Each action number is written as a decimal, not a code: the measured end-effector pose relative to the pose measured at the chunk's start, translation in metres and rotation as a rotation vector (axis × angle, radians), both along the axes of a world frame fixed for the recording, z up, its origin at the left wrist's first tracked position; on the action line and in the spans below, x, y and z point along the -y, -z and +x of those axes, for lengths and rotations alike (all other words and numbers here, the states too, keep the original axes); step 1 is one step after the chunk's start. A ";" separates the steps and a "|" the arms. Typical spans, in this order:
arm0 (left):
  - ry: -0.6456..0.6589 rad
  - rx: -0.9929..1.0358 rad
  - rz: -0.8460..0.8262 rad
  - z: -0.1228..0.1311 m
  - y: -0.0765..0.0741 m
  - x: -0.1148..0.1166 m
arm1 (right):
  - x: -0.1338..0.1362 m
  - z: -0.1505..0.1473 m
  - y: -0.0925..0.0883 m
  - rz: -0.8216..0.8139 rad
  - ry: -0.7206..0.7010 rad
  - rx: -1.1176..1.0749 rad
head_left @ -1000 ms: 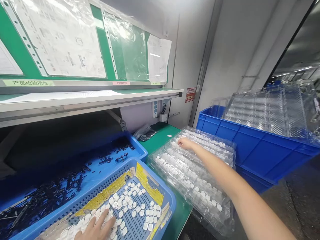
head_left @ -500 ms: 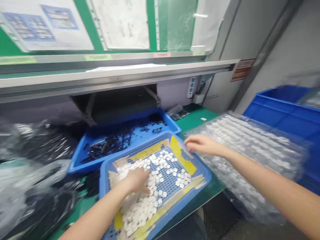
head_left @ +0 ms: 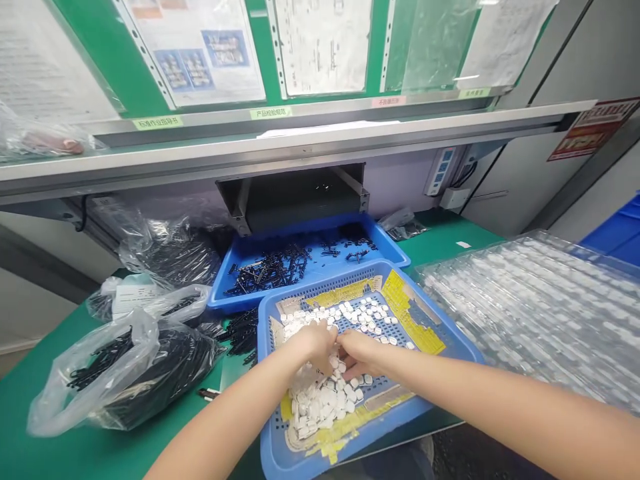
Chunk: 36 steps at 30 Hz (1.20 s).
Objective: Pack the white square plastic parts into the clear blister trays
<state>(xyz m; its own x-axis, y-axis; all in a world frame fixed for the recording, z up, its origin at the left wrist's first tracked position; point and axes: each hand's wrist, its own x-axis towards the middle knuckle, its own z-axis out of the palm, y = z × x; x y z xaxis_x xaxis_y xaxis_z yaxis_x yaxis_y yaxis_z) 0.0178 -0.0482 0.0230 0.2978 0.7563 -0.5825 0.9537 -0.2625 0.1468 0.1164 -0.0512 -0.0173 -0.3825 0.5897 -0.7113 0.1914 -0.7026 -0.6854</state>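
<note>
A blue perforated basket (head_left: 373, 265), patched with yellow and brown tape, holds many small white rounded-square pieces (head_left: 320, 403). My left hand (head_left: 316, 343) is down among these pieces in the middle of the basket, its fingers curled. Close against it, my right hand (head_left: 356, 350) bends its fingers inward, the tips near those of the left. What lies between the fingers of either hand is hidden. The pieces are heaped at the near left and spread in a thinner layer at the far side.
Behind the basket stands a blue tray (head_left: 320, 263) with black plastic parts (head_left: 280, 270). Clear bags of black parts (head_left: 150, 373) lie on the green table (head_left: 50, 400) at left. On the right are stacked clear blister trays (head_left: 545, 300) with white pieces. A shelf (head_left: 300, 150) crosses above.
My right hand has moved left from beside the basket's right rim into the basket, meeting my left hand. The view has turned left, showing more of the bags.
</note>
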 end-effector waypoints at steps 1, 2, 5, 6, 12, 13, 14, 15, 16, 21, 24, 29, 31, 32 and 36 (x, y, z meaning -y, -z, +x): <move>-0.006 0.007 -0.014 -0.002 -0.003 -0.001 | 0.001 -0.003 -0.004 -0.035 0.002 0.005; -0.008 0.007 -0.028 -0.004 -0.004 -0.002 | 0.001 -0.005 -0.007 -0.068 0.007 0.004; -0.044 0.048 0.008 -0.010 -0.006 -0.004 | 0.001 -0.011 -0.013 -0.123 0.056 -0.027; -0.063 0.074 0.048 -0.012 -0.005 -0.005 | 0.000 -0.012 -0.015 -0.130 0.079 -0.049; -0.110 0.356 0.307 -0.019 -0.020 -0.001 | -0.006 -0.003 -0.030 -0.126 0.234 -0.264; -0.118 0.452 0.321 -0.020 -0.025 0.001 | -0.007 0.001 -0.034 -0.122 0.266 -0.298; -0.130 0.558 0.318 -0.020 -0.029 0.002 | -0.007 0.005 -0.037 -0.116 0.297 -0.331; -0.145 0.665 0.303 -0.020 -0.033 0.003 | -0.006 0.009 -0.039 -0.109 0.325 -0.359; -0.163 0.761 0.281 -0.020 -0.035 0.004 | -0.006 0.013 -0.041 -0.105 0.345 -0.392; -0.357 0.998 0.155 -0.026 -0.030 0.002 | -0.002 0.028 -0.040 -0.126 0.338 -0.612; -0.513 1.076 0.128 -0.031 -0.023 -0.003 | 0.001 0.033 -0.040 -0.123 0.312 -0.701; -0.691 1.244 0.041 -0.035 -0.020 -0.008 | 0.007 0.036 -0.047 -0.062 0.354 -0.662; -0.714 1.262 0.019 -0.035 -0.022 -0.007 | 0.009 0.037 -0.050 -0.045 0.372 -0.653; -0.720 1.258 0.016 -0.035 -0.023 -0.007 | 0.010 0.037 -0.051 -0.046 0.369 -0.665; -0.718 1.235 0.015 -0.034 -0.024 -0.005 | 0.012 0.040 -0.054 -0.063 0.346 -0.741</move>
